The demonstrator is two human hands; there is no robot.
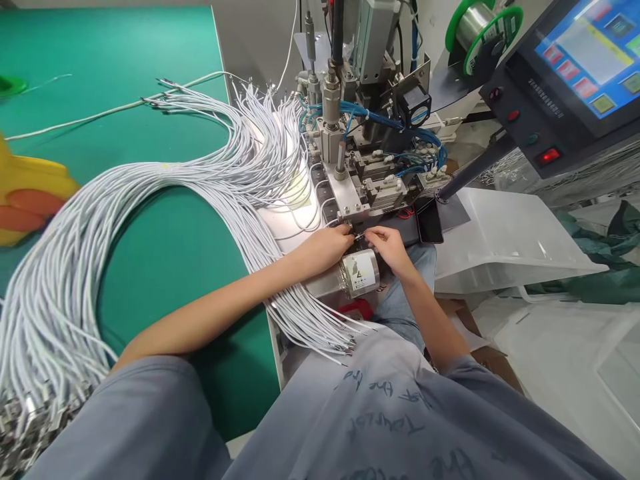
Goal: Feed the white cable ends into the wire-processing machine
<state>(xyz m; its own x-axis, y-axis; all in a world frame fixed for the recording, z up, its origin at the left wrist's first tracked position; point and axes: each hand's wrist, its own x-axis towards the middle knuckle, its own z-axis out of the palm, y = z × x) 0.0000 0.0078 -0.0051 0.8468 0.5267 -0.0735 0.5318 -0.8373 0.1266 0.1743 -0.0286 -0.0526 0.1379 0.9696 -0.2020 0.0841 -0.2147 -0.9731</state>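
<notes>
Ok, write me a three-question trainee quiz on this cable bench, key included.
1. True or false: the left hand and right hand meet at the front of the machine.
2. The white cables lie on a mat coloured: A red, B green, C black.
3. Fill in: the lit switch below the touchscreen glows ____.
Key: 1 true; 2 B; 3 red.

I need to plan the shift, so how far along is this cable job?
Done: metal plugs already sit on the cables' far ends. In hand: the left hand and right hand pinch one wire end at the machine's fixture. Left: seemingly most of it, a thick bundle with bare ends lying on the mat.
</notes>
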